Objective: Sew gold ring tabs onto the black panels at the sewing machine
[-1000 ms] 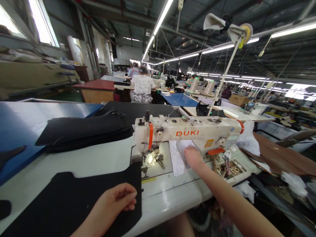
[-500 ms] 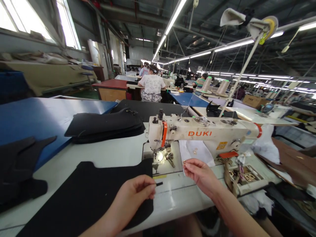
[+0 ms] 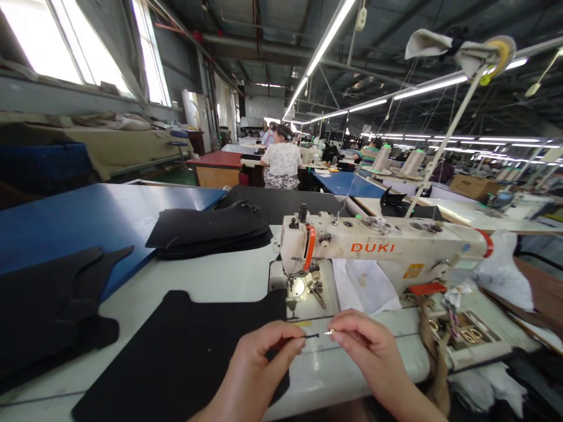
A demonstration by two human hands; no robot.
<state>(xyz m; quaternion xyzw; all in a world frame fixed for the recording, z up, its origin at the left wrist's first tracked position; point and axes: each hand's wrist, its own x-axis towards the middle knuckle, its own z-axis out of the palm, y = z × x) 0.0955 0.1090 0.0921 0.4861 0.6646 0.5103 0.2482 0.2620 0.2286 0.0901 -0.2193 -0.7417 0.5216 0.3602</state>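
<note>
Between thumb and forefinger, my left hand (image 3: 268,363) pinches a thin black strip (image 3: 312,336), whose free end points right. My right hand (image 3: 367,349) pinches a small gold metal piece (image 3: 329,332), close to the strip's end but apart from it. Both hands are above the front edge of the white sewing table, in front of a DUKI sewing machine (image 3: 378,246). A large black panel (image 3: 185,346) lies flat under and left of my left hand. On the machine bed, a white cloth (image 3: 365,287) carries small pieces.
Stacked black pieces (image 3: 211,228) lie behind the panel, and more dark pieces (image 3: 57,305) are at the left on a blue table (image 3: 109,211). A tray (image 3: 479,351) with gold rings stands right. A person in a white top (image 3: 282,159) sits ahead.
My right hand has come closer to my left hand, bringing the gold piece near the strip's end. The surroundings have shifted right and slightly down in view.
</note>
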